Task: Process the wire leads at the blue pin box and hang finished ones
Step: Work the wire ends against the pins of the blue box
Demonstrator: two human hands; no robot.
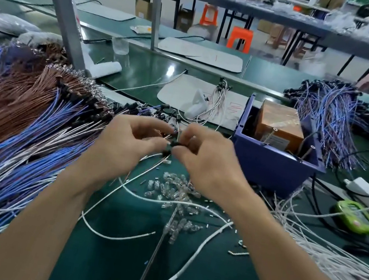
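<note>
Now: left hand [129, 140] and right hand [203, 153] meet above the middle of the table [109, 250], each grip pinched narrow on one wire lead [173, 144] at its black end. To their right stands the blue pin box [273, 160]. Note to self: pinch close to the tip, steady the lead, align before going to the box.

pin box [270, 165]: blue
carton [279, 125]: orange-brown
surface [107, 262]: dark green
wire leads [23, 111]: blue, copper-brown, white
stools [239, 38]: orange
small device [357, 217]: lime green
</note>
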